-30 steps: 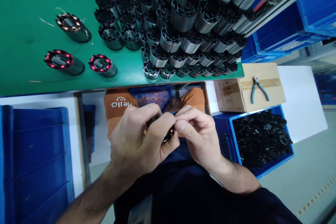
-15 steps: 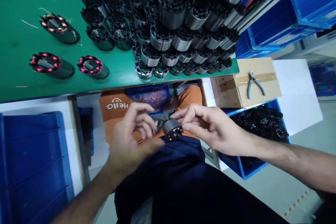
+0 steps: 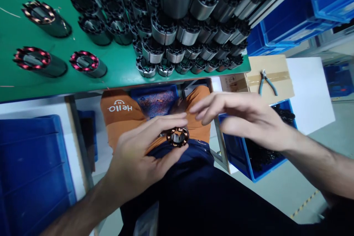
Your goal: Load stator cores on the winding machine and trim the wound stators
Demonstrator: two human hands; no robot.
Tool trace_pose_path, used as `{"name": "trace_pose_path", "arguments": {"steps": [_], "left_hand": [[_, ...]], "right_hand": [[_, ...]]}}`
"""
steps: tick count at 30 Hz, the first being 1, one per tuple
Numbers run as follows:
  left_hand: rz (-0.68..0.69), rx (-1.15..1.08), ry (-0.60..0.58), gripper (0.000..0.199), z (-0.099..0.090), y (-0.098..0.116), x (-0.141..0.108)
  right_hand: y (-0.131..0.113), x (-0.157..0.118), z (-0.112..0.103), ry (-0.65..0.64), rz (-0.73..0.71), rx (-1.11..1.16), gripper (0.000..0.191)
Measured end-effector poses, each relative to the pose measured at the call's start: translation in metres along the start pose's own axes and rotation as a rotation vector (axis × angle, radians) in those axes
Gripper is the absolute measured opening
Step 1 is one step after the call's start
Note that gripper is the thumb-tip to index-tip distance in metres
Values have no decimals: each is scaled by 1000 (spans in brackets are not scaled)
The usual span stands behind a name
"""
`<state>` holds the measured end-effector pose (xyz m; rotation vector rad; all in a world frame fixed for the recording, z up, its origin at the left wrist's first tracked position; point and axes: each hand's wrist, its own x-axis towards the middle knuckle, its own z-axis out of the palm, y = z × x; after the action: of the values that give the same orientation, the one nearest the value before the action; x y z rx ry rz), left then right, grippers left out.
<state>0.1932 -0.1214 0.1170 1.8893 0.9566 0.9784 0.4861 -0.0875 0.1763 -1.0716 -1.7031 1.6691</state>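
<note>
Over my lap, a motor stator [image 3: 177,137] with copper windings faces up at me, its hollow centre visible. My left hand [image 3: 143,145] is closed round it, fingers along the far side and thumb along the near side. To the right, my right hand [image 3: 243,116] hovers apart from the stator, fingers stretched out and thumb spread, holding nothing. On the green table [image 3: 121,77] stand two stators with red-pink windings, a left one [image 3: 40,62] and a right one [image 3: 87,63]. Behind them is a copper-wound stator [image 3: 46,18].
Several bare stator cores [image 3: 163,31] are stacked on the table. Cutting pliers [image 3: 266,81] lie on a cardboard box [image 3: 283,77] at right. Below it, a blue bin [image 3: 238,151] holds black parts. Another blue bin [image 3: 33,169] is at left. A blue tray [image 3: 159,99] sits beneath the table.
The stator has passed from my right hand into my left hand and now points its winding end upward. My right hand has let go and moved right, its fingers opening.
</note>
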Motion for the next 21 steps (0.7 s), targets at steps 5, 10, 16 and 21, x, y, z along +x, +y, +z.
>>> {"name": "trace_pose_path", "arguments": {"steps": [5,10,16,21], "left_hand": [[259,222,54,34,-6,0,-6],[312,273,-6,29,-7,-3,-16],[-25,137,-55,30,-4,1,-1],[174,207,69,34,-8,2,-4]], "right_hand": [[15,6,10,-274,551,478,47],[6,7,20,-249,361,243,43],[-25,4,5,-70,-228,-552,38],[-21,10,-12,-196,241,28,53]]}}
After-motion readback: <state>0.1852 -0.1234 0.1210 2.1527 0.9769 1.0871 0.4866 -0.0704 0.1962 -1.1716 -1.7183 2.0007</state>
